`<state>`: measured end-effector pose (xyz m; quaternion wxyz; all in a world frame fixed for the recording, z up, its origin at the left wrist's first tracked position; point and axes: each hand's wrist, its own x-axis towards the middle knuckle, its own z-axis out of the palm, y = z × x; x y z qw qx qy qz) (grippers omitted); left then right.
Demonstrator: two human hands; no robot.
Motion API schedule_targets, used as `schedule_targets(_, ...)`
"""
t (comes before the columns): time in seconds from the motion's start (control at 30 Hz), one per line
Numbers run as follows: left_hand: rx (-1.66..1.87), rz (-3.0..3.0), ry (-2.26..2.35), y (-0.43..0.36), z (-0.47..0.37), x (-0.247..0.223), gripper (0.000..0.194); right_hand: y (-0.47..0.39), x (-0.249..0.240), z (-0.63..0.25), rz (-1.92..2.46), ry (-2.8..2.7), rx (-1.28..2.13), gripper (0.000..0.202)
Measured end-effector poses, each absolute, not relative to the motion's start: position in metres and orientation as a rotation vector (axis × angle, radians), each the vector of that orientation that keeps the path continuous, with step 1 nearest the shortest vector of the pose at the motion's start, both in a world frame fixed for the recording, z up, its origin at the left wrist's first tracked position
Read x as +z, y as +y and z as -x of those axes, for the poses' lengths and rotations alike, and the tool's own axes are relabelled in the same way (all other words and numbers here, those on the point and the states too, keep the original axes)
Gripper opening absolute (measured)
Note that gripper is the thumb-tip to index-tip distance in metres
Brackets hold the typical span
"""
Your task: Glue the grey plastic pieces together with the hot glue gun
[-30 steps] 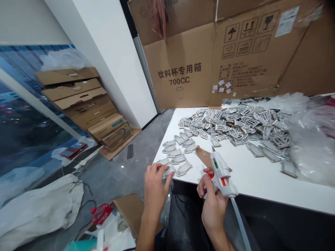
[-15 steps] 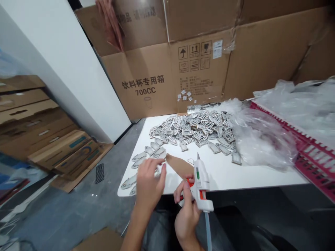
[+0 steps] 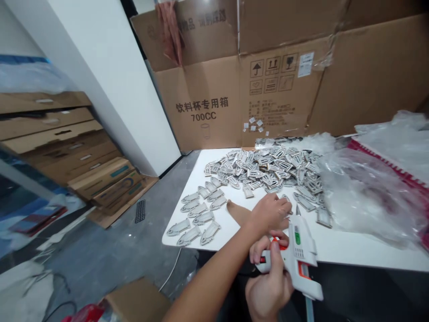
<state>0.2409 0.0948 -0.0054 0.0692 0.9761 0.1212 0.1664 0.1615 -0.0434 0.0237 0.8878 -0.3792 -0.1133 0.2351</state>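
My right hand [image 3: 270, 273] is wrapped round the handle of a white hot glue gun [image 3: 301, 250], its fingers at the orange trigger. The gun's metal nozzle points away from me, and a glue stick hangs from its back end. My left hand [image 3: 272, 212] reaches across, just left of the nozzle, with its fingers curled down. What they hold is hidden; the rounded end of a small grey piece [image 3: 285, 197] shows beyond them. Beneath my left hand lies a brown card sheet [image 3: 238, 212]. Several flat grey pieces [image 3: 203, 218] are laid out on the left of the white table [image 3: 228, 232].
A heap of grey slotted pieces [image 3: 268, 165] covers the table's back. Clear plastic bags [image 3: 362, 192] and a pink basket [image 3: 382, 156] stand to the right. Cardboard boxes [image 3: 208, 85] wall the far side. More cartons [image 3: 110, 179] sit on the floor at left.
My left hand has moved right, from beside the laid-out pieces to near the nozzle, its fingers now curled. My view has shifted left; the glue gun stays in my right hand.
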Motion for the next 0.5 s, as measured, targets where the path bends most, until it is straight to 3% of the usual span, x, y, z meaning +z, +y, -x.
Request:
schedule_targets(0.13, 0.47, -2.766, 0.587, 0.087, -0.228, -0.004, 0.015, -0.046, 0.024, -0.159, 0.769, -0.246, 0.494, 0.006)
schedule_targets(0.37, 0.594, -2.402, 0.765, 0.09, -0.231, -0.01, 0.049, -0.048, 0.025, -0.157, 0.757, -0.269, 0.457, 0.004)
schedule_targets(0.5, 0.738, -2.227, 0.788, 0.083, -0.222, -0.003, 0.03, -0.049, 0.024, -0.158, 0.749, -0.283, 0.472, 0.003)
